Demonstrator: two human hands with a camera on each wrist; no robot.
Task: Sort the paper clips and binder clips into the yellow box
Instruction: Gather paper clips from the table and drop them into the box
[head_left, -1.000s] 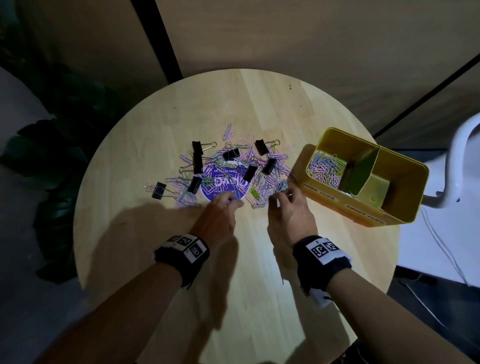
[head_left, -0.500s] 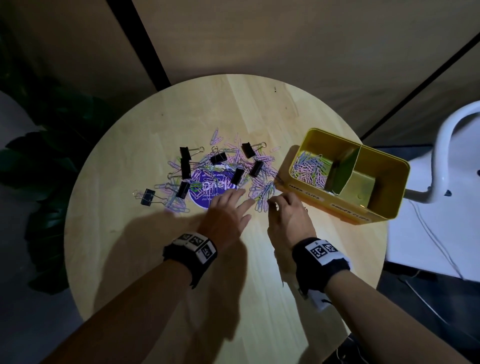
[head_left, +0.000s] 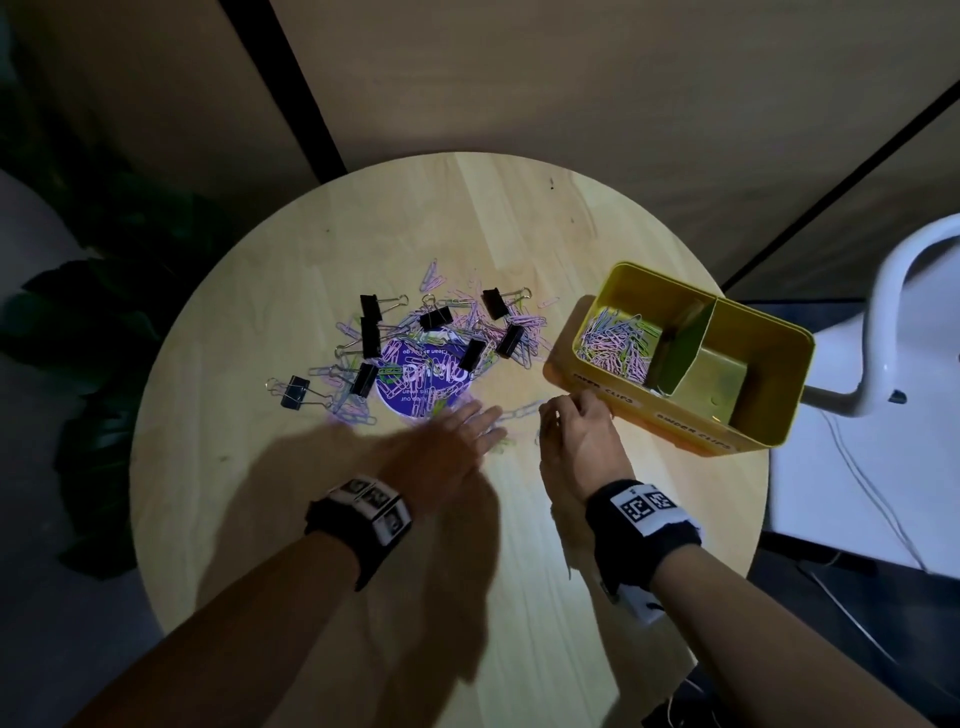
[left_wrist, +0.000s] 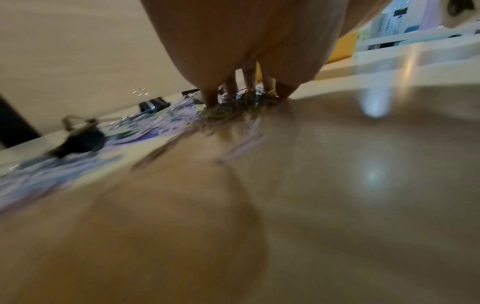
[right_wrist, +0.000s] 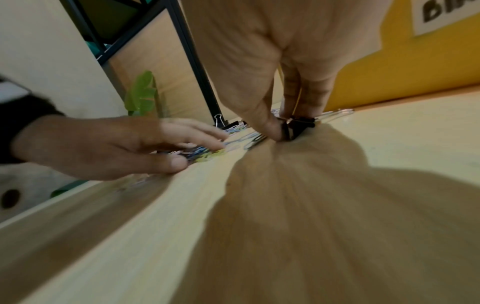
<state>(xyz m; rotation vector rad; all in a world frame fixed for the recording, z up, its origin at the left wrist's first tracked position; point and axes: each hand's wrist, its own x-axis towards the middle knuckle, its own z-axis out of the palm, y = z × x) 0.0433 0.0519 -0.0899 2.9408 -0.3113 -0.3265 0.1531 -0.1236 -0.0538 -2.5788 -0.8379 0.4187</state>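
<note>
Pastel paper clips (head_left: 457, 332) and several black binder clips (head_left: 370, 323) lie heaped mid-table around a purple round sticker (head_left: 415, 387). The yellow box (head_left: 769, 415) stands to the right, with paper clips (head_left: 615, 343) in its left compartment. My left hand (head_left: 470, 428) lies flat, its straight fingers pressing a small bunch of paper clips (left_wrist: 233, 107) against the wood. My right hand (head_left: 563, 421) is just in front of the box. In the right wrist view its thumb and fingers (right_wrist: 288, 126) pinch a black binder clip (right_wrist: 298, 127) on the table.
The round wooden table (head_left: 519, 597) drops off close behind my wrists. A white chair (head_left: 893, 322) stands to the right of the box. Dark plant leaves (head_left: 93, 332) are beyond the left rim, and a wall with black frames is at the back.
My left hand uncurled, flattened and slid toward me and right, dragging paper clips off the pile's near edge. My right hand shifted slightly right toward the box front.
</note>
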